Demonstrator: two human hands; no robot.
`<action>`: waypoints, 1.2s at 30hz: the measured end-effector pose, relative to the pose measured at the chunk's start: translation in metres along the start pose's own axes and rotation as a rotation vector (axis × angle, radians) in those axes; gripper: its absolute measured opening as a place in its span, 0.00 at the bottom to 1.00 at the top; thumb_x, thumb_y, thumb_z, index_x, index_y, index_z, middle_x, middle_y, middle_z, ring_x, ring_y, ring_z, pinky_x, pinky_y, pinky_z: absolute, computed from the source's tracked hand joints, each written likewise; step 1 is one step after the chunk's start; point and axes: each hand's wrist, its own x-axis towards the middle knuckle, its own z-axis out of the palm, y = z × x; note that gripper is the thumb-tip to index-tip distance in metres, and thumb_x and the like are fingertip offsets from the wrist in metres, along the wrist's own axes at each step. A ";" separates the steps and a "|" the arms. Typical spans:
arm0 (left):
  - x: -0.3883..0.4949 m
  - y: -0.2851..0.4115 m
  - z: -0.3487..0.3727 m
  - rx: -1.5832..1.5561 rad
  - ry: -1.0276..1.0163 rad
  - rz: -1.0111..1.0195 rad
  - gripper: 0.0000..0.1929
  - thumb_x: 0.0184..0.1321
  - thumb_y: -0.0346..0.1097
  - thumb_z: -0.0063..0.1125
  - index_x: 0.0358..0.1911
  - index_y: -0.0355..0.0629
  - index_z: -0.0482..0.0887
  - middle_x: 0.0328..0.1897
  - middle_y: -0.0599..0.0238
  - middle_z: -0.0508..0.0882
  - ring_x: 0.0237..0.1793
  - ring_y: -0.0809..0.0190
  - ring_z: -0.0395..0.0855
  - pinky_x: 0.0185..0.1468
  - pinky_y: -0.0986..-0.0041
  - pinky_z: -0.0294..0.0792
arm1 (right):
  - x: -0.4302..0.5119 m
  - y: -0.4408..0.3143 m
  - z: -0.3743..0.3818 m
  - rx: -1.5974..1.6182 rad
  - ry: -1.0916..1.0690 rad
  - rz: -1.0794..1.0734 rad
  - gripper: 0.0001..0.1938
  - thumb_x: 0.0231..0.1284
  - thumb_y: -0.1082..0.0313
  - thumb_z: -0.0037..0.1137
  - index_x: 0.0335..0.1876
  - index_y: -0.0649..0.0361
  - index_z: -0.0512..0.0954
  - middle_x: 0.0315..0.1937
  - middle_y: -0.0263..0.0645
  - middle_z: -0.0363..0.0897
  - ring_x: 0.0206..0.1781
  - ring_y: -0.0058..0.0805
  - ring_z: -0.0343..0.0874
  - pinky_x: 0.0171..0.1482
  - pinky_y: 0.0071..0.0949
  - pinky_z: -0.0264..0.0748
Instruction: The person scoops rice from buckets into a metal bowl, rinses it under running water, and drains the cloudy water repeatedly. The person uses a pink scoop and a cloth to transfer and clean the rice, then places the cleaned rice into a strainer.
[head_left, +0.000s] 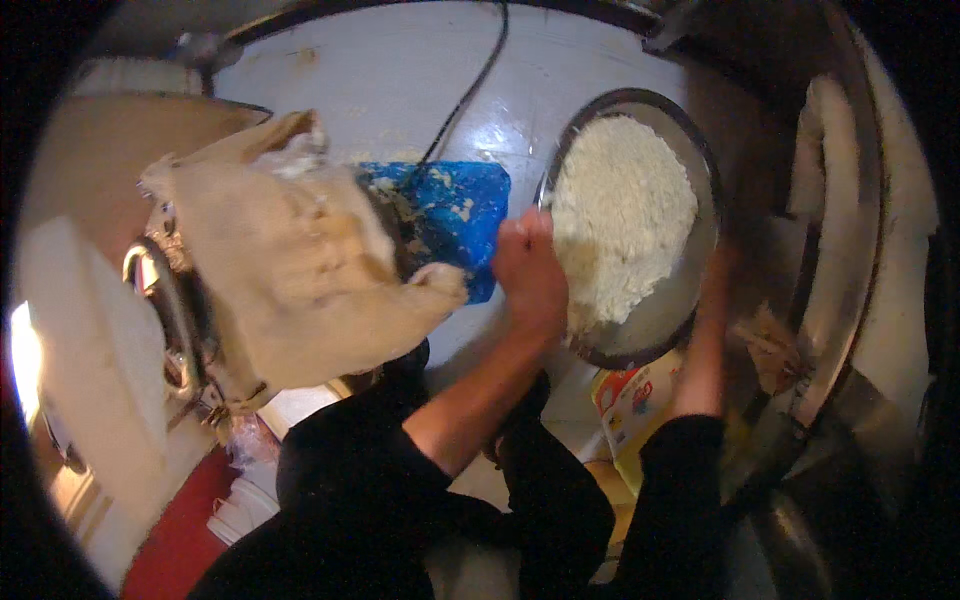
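A round metal bowl (664, 330) holds a large heap of pale flour or a flour-like meal (622, 217). At its left rim is my left hand (531, 259), closed on the edge. My right hand (716, 270) lies along the right side of the rim; it is blurred, and its fingers cannot be made out. A blue rectangular board or tray (480, 217), spotted with pale residue, sits left of the bowl. Beside it, a beige cloth (292, 277) covers something bulky, partly over the blue piece.
A dark cable (480, 82) runs down across the white surface (360, 60) to the blue piece. Below the bowl stands a yellow and red printed package (634, 405). A curved metal handle (169, 315) juts out at the left, and white containers (244, 510) sit lower left.
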 end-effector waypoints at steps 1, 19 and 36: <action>-0.013 0.018 -0.020 -0.044 0.001 0.024 0.10 0.62 0.35 0.48 0.30 0.34 0.77 0.24 0.57 0.72 0.28 0.60 0.71 0.34 0.70 0.63 | -0.010 -0.007 -0.005 0.024 0.054 0.007 0.18 0.61 0.57 0.44 0.49 0.60 0.76 0.42 0.50 0.79 0.44 0.55 0.76 0.46 0.41 0.72; 0.073 0.406 -0.142 0.272 -0.329 0.325 0.09 0.58 0.32 0.52 0.32 0.32 0.81 0.24 0.64 0.74 0.30 0.68 0.70 0.37 0.75 0.64 | -0.181 -0.219 -0.257 0.765 -0.053 0.654 0.16 0.65 0.61 0.44 0.34 0.69 0.76 0.30 0.44 0.79 0.30 0.35 0.75 0.37 0.32 0.70; 0.179 0.495 -0.248 -0.362 -0.570 0.053 0.14 0.61 0.37 0.50 0.44 0.34 0.78 0.41 0.61 0.79 0.40 0.63 0.77 0.48 0.68 0.68 | -0.131 -0.320 -0.553 1.228 0.082 0.290 0.09 0.63 0.65 0.50 0.34 0.64 0.72 0.23 0.33 0.71 0.30 0.17 0.67 0.34 0.23 0.69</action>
